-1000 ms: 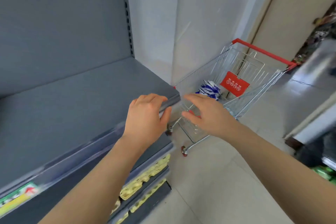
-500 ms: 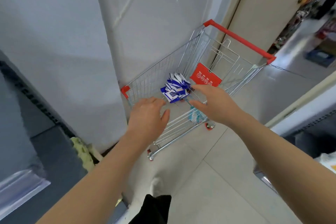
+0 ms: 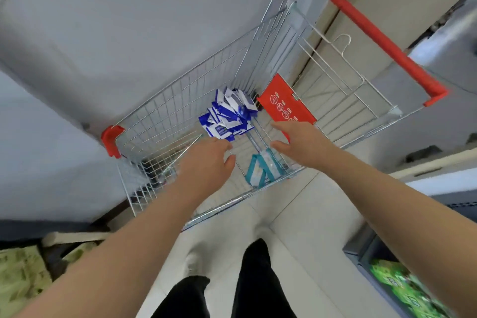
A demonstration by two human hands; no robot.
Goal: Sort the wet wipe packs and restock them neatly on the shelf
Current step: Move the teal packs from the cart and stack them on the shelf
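Observation:
A wire shopping cart (image 3: 160, 121) with a red handle (image 3: 371, 31) stands against the grey wall. Inside it lies a heap of several blue-and-white wet wipe packs (image 3: 229, 113), and teal-and-white packs (image 3: 263, 170) rest near the cart's near side. My left hand (image 3: 206, 162) reaches into the cart just below the blue heap, fingers apart, holding nothing. My right hand (image 3: 302, 142) hovers over the cart to the right of the heap, above the teal packs, also open and empty. The shelf is out of view.
A red sign flap (image 3: 284, 106) hangs inside the cart by the child seat. Yellow-green egg trays (image 3: 20, 271) sit at lower left, and a bin of green packets (image 3: 402, 289) at lower right. My dark trouser legs (image 3: 227, 289) stand on the tiled floor.
My view has swung from the grey shelf to the right and down onto the cart. Both hands have moved forward from the shelf edge into the cart, toward the packs.

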